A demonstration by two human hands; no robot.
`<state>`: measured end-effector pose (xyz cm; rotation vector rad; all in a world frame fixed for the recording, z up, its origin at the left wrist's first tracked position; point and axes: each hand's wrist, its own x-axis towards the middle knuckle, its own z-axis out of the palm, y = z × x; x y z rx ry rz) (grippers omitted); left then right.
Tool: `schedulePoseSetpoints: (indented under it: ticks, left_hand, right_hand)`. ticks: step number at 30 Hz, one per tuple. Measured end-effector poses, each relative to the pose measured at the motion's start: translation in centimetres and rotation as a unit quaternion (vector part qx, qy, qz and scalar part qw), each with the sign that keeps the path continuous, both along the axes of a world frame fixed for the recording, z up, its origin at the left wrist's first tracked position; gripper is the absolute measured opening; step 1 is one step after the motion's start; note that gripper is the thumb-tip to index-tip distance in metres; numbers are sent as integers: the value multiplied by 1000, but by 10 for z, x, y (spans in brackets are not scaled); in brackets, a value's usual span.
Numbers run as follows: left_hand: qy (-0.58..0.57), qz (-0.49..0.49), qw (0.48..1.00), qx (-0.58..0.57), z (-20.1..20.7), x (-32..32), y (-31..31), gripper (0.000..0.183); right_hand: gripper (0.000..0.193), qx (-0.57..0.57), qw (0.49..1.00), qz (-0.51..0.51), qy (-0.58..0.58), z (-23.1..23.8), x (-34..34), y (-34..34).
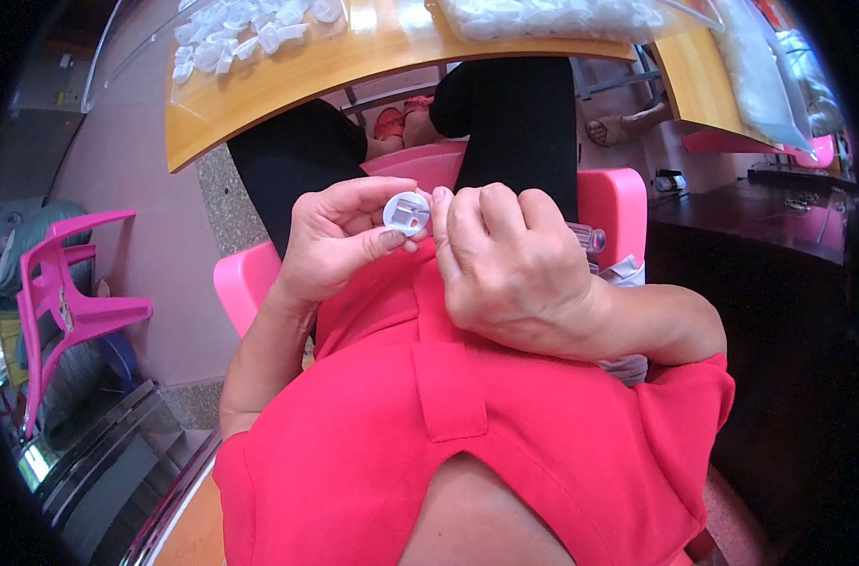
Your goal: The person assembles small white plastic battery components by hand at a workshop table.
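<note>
My left hand (340,226) pinches a small round white plastic part (407,214) between thumb and fingers, above my lap. The part's face has a squarish recess with what looks like a bit of metal in it. Close beside it, my right hand (514,245) is closed with its fingers curled, the thumb and forefinger almost at the part's edge. Out of the outer side of this fist sticks the clear handle end (588,238) of what looks like a screwdriver. Its shaft and tip are hidden by my fingers.
A wooden table (222,108) in front bears a heap of white translucent plastic pieces (241,33) and a clear bag of similar pieces (552,17). I sit on a pink chair (613,203). Another pink chair (66,292) stands left; a dark table (731,231) is right.
</note>
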<state>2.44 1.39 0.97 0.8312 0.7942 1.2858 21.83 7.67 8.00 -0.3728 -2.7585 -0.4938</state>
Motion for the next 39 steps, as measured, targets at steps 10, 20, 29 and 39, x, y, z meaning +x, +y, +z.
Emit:
schedulePoseSetpoints:
  ticks: [10,20,29,39]
  left_hand:
    - [52,7,999,3,0,0,-3,38]
    - [76,50,995,30,-6,0,-1,38]
    - [79,30,995,43,-7,-14,5,37]
    - [61,77,995,32,-5,-15,4,39]
  right_hand:
    - [28,-49,995,42,-79,8,0,5]
    - [29,0,1000,-15,-12,-14,-9,-5]
    - [30,-58,998,-6,-5,-13,-14,4]
    - [33,-22,999,-34,12,-22,-27,1]
